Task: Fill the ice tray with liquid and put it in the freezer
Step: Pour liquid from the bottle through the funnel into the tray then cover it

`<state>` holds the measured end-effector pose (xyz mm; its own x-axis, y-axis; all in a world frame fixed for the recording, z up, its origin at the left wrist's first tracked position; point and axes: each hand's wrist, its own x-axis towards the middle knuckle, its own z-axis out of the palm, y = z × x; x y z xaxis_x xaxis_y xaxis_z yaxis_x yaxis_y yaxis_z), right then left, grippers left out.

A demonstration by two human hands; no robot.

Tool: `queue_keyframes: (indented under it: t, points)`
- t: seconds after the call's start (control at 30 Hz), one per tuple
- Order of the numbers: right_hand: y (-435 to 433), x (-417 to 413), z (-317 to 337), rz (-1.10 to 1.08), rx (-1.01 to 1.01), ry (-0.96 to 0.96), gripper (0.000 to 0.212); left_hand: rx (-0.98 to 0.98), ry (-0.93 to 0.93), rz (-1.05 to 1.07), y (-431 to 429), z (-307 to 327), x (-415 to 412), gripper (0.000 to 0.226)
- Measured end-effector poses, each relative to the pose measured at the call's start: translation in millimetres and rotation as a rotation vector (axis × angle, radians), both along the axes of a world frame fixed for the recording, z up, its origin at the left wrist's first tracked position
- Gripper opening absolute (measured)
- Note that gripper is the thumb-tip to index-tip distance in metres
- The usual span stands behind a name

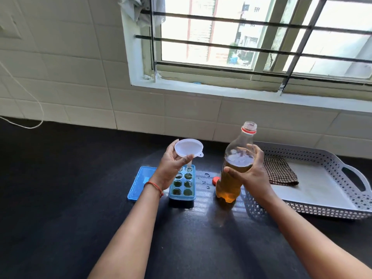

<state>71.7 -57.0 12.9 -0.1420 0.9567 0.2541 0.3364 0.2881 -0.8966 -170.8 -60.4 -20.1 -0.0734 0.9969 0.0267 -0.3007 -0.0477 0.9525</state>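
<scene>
A blue ice tray (182,187) lies on the black counter, its cells holding dark liquid. Its blue lid (139,183) lies flat just left of it. My left hand (171,167) holds a white funnel (188,148) above the tray's far end, spout pointing down. My right hand (248,172) grips an uncapped clear bottle (235,168), upright and about half full of amber liquid, to the right of the tray. The bottle's orange cap (215,179) lies on the counter behind it.
A white perforated tray (322,194) with a checked cloth (279,171) sits at the right. Water drops (206,178) lie between ice tray and bottle. A white cord (30,109) hangs at the far left. Tiled wall and window sill stand behind.
</scene>
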Motion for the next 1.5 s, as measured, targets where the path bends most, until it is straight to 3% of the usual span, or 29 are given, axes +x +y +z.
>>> queue_keyframes:
  t: [0.13,0.2,0.27,0.33,0.37,0.4,0.43,0.53,0.67,0.73,0.87,1.0,1.07,1.17,1.23,1.4,1.5]
  points:
    - [-0.7,7.9,-1.6,0.058,-0.081,0.054,0.106,0.000,0.006,0.037,-2.2,1.1,-0.2,0.081]
    - [-1.0,11.0,2.0,0.097,-0.155,-0.044,0.110,-0.001,-0.016,0.060,-5.9,5.5,3.3,0.085]
    - [-3.0,16.8,2.0,0.064,-0.235,-0.289,0.107,-0.001,-0.046,0.083,-12.4,13.1,8.2,0.091]
    - [-14.5,24.9,1.4,0.047,-0.351,-0.660,0.081,0.007,-0.082,0.080,-22.4,20.1,11.1,0.093]
    - [-24.6,27.3,1.6,0.063,-0.401,-0.773,0.059,0.012,-0.103,0.057,-29.4,22.9,12.2,0.093]
    - [-33.2,28.3,-0.5,0.089,-0.448,-0.765,0.040,0.017,-0.129,0.022,-37.5,24.8,13.5,0.094]
    - [-40.7,27.4,-2.9,0.116,-0.507,-0.630,0.029,0.015,-0.164,-0.019,-45.9,25.3,15.5,0.096]
    - [-56.2,17.2,-9.3,0.167,-0.745,0.045,0.017,-0.033,-0.299,-0.123,-69.7,14.1,30.7,0.101]
    - [-68.4,16.8,-18.0,0.158,-0.840,0.378,0.015,-0.146,-0.351,-0.270,-93.3,-9.9,65.2,0.101]
    - [-70.3,29.5,-16.9,0.110,-0.786,0.384,0.009,-0.194,-0.250,-0.338,-99.0,-13.4,77.0,0.088]
    - [-65.9,66.9,-3.5,-0.034,-0.633,0.138,0.014,-0.203,0.128,-0.419,-89.7,-7.6,79.3,0.065]
    - [-57.4,80.5,2.4,-0.194,-0.334,-0.465,0.013,-0.072,0.477,-0.004,-45.2,-1.3,77.2,0.046]
    - [-56.0,71.2,2.1,-0.202,-0.234,-0.583,0.003,0.019,0.802,0.126,-12.3,-4.5,76.4,0.044]
    - [-50.3,57.1,-8.4,-0.160,-0.166,-0.683,0.007,0.092,1.257,-0.123,26.7,-12.6,81.5,0.050]
    - [-47.9,55.1,-14.3,-0.138,-0.162,-0.711,0.012,0.087,1.437,-0.315,37.4,-15.1,88.3,0.046]
    - [-44.2,69.2,-2.5,-0.125,-0.162,-0.662,0.031,0.072,1.515,-0.408,42.9,-22.4,89.2,0.035]
    - [-38.3,77.9,19.9,-0.135,-0.149,-0.556,0.026,0.115,1.430,-0.307,41.8,-25.1,88.2,0.023]
